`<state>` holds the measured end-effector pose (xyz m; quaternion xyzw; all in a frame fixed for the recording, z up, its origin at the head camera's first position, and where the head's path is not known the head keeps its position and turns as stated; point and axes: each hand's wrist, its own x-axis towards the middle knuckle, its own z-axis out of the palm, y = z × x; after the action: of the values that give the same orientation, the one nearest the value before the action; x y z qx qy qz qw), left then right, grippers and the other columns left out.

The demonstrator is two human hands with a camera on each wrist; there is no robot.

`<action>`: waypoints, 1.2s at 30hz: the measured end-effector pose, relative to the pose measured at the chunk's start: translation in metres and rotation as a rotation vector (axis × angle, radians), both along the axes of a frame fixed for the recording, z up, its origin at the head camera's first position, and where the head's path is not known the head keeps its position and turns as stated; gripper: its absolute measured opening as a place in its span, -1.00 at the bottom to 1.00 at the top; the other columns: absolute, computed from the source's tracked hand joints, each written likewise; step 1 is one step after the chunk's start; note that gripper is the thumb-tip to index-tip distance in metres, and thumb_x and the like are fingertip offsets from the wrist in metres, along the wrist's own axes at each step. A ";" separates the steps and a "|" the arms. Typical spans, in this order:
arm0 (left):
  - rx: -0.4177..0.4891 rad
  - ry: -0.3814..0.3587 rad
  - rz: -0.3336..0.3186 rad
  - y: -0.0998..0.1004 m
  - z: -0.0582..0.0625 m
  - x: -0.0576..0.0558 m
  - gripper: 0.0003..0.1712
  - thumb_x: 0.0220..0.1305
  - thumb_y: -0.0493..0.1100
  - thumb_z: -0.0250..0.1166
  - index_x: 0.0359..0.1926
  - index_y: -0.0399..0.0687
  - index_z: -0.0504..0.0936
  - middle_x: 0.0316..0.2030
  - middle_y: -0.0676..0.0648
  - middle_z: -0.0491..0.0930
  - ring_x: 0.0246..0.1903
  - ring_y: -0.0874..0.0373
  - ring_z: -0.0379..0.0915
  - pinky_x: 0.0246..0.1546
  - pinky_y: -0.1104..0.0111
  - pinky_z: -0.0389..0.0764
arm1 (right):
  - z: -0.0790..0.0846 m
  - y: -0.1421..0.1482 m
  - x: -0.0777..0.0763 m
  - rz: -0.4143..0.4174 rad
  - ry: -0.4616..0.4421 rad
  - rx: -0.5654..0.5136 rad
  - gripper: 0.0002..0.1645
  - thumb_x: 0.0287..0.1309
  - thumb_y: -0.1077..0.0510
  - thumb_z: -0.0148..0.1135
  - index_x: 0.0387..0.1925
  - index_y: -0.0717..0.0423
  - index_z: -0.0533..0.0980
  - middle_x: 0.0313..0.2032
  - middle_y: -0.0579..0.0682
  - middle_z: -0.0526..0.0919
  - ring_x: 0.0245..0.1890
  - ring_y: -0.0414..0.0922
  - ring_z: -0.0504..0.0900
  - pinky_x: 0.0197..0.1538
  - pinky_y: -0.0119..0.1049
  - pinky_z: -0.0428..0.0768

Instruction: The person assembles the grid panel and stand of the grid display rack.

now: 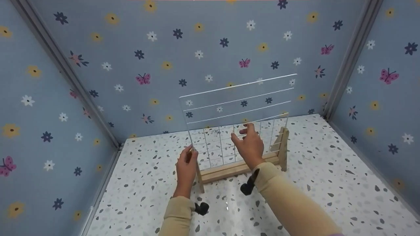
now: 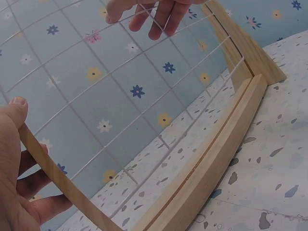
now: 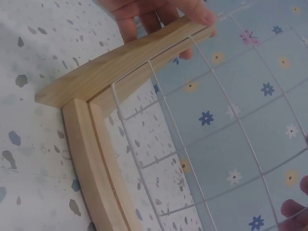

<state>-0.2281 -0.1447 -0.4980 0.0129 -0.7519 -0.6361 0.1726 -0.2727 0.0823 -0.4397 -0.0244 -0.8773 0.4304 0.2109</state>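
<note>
A white wire grid [image 1: 221, 144] leans upright in a wooden stand [image 1: 226, 172] with a grooved base bar and a tapered side piece at each end. My left hand [image 1: 187, 168] pinches the left side piece [image 2: 53, 171] near its top, thumb on one face and fingers on the other. Whether it also holds the grid's edge, I cannot tell. Close to the middle of the grid is my right hand [image 1: 251, 146], its fingers apart and loosely bent, with nothing visible gripped. In the left wrist view, the right side piece [image 2: 236, 43] stands at the far end of the bar.
The stand rests on a white speckled tabletop [image 1: 315, 183]. Blue panels printed with flowers and butterflies, such as the back wall [image 1: 216, 19], enclose it at the back and both sides. A black wrist camera [image 1: 248, 186] sits below the right hand.
</note>
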 end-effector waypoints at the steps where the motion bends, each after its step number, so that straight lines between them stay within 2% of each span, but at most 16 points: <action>1: 0.001 -0.006 0.001 0.000 0.000 0.000 -0.48 0.50 0.08 0.19 0.38 0.08 0.46 0.26 -0.11 0.54 0.30 0.01 0.42 0.30 0.11 0.46 | -0.001 0.000 0.000 0.002 -0.003 0.000 -0.35 0.22 -0.22 0.36 0.19 -0.02 0.40 -0.07 -0.08 0.68 -0.19 -0.06 0.68 -0.22 -0.09 0.60; 9: 0.000 -0.018 0.000 0.000 0.002 -0.001 -0.48 0.50 0.09 0.19 0.38 0.09 0.47 0.28 -0.12 0.51 0.33 -0.02 0.38 0.30 0.10 0.46 | -0.007 0.000 0.001 0.018 -0.013 -0.022 -0.36 0.23 -0.21 0.36 0.21 -0.03 0.39 -0.05 -0.08 0.69 -0.35 -0.10 0.71 -0.31 -0.10 0.59; 13: -0.006 -0.011 -0.003 0.000 0.001 0.000 -0.48 0.50 0.10 0.18 0.38 0.10 0.46 0.28 -0.12 0.51 0.31 0.01 0.40 0.28 0.11 0.49 | -0.010 0.000 0.001 0.018 -0.011 -0.026 -0.36 0.23 -0.19 0.36 0.21 -0.03 0.40 -0.04 -0.05 0.70 -0.35 -0.12 0.70 -0.31 -0.10 0.59; 25: -0.023 -0.016 0.010 0.001 -0.001 -0.001 -0.46 0.51 0.10 0.17 0.39 0.06 0.45 0.30 -0.14 0.50 0.33 -0.02 0.38 0.31 0.10 0.45 | -0.020 0.001 -0.001 0.015 -0.016 -0.021 -0.35 0.20 -0.18 0.39 0.21 -0.04 0.39 -0.02 -0.06 0.70 -0.19 -0.10 0.70 -0.24 -0.10 0.62; 36: -0.012 -0.010 0.006 0.001 0.000 0.000 -0.49 0.51 0.07 0.18 0.38 0.10 0.46 0.27 -0.11 0.52 0.31 0.01 0.41 0.28 0.10 0.48 | -0.024 0.000 0.000 0.013 -0.022 -0.037 -0.35 0.20 -0.20 0.38 0.20 -0.03 0.41 -0.06 -0.10 0.70 -0.18 -0.07 0.73 -0.22 -0.10 0.63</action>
<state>-0.2276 -0.1441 -0.4983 0.0173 -0.7566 -0.6309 0.1710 -0.2722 0.0825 -0.4636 -0.0271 -0.8715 0.4477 0.1981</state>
